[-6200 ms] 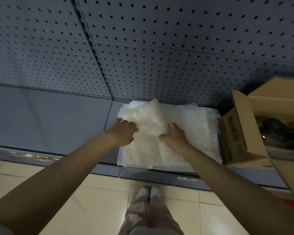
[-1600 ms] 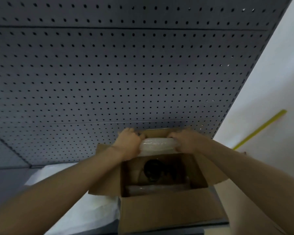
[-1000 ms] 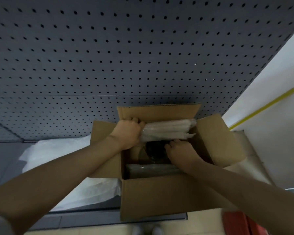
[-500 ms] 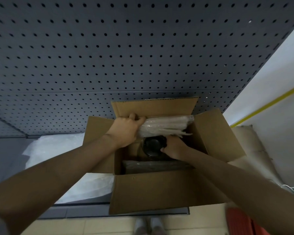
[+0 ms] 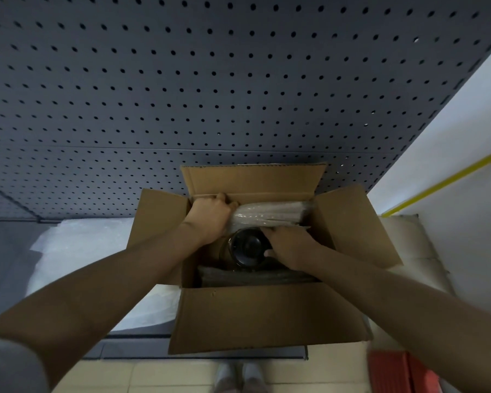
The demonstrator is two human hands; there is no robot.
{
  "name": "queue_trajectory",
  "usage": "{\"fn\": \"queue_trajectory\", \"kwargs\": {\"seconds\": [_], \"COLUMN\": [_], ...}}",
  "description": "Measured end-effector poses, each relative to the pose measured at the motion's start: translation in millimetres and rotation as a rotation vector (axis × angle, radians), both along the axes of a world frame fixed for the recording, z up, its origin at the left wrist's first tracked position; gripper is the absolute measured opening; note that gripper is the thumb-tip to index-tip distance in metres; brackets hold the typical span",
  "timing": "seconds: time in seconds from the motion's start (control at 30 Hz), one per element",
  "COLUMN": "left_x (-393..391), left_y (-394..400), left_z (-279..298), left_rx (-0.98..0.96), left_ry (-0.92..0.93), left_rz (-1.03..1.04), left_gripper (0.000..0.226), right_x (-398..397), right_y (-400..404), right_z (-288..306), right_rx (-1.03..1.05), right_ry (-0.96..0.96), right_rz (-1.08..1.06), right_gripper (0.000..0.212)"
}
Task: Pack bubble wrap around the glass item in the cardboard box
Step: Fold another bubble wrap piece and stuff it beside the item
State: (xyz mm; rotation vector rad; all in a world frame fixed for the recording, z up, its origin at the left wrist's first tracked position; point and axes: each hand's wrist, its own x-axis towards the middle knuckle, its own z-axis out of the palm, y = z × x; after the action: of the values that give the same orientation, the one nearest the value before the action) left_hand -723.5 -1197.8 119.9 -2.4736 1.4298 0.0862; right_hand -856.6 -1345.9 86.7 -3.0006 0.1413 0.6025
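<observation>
1. Both hands have pushed deeper into the box (image 5: 267,316) since a moment ago.
2. Left hand (image 5: 210,219) grips the folded bubble wrap (image 5: 272,212) at the box's 12 o'clock side.
3. Right hand (image 5: 289,245) curls on the dark glass jar (image 5: 245,246) in the middle, at the jar's 3 o'clock.
4. More wrap (image 5: 82,251) lies at the box's 9 o'clock.

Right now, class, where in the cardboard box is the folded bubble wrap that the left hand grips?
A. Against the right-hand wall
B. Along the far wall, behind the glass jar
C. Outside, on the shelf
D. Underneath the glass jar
B: the left hand presses the folded bubble wrap along the cardboard box's far wall, behind the glass jar.
</observation>
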Motion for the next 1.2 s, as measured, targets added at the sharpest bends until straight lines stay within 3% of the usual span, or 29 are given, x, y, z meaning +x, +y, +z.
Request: {"fn": "queue_trajectory", "kwargs": {"seconds": [0.07,0.13,0.23,0.3,0.43,0.57,0.87,1.2], "left_x": [2.5,3.7,4.8,6.7,9.5,11.5,20.8,19.5], "left_y": [-1.7,-1.9,0.8,4.9,15.4,16.7,-1.3,-19.4], "left_z": [-0.6,0.4,2.4,2.6,2.7,1.4,-20.4,-34.0], "left_rx": [0.021,0.041,0.055,0.024,-0.089,-0.156,-0.035,0.011], "left_ry": [-0.002,-0.004,0.026,0.073,0.132,0.157,0.284,0.314], "left_rz": [0.001,0.003,0.003,-0.007,-0.055,-0.031,0.127,0.138], "left_gripper": [0.048,0.048,0.052,0.055,0.057,0.048,0.027,0.025], "right_x": [-1.8,-1.4,4.8,11.9,23.8,32.7,62.6,69.8], "right_y": [0.2,-6.0,-23.6,-31.8,-37.6,-39.0,-27.8,-23.5], "right_z": [15.2,29.3,41.8,44.1,46.1,39.2,26.0,4.7], "right_rx": [-0.068,-0.092,-0.032,0.008,-0.012,0.000,-0.143,-0.171], "right_ry": [-0.199,-0.360,-0.245,-0.144,-0.121,-0.095,-0.024,0.023], "right_rz": [0.103,0.174,-0.011,-0.045,0.002,-0.005,0.100,0.064], "right_gripper": [0.037,0.047,0.066,0.056,0.039,0.041,0.026,0.023]}}
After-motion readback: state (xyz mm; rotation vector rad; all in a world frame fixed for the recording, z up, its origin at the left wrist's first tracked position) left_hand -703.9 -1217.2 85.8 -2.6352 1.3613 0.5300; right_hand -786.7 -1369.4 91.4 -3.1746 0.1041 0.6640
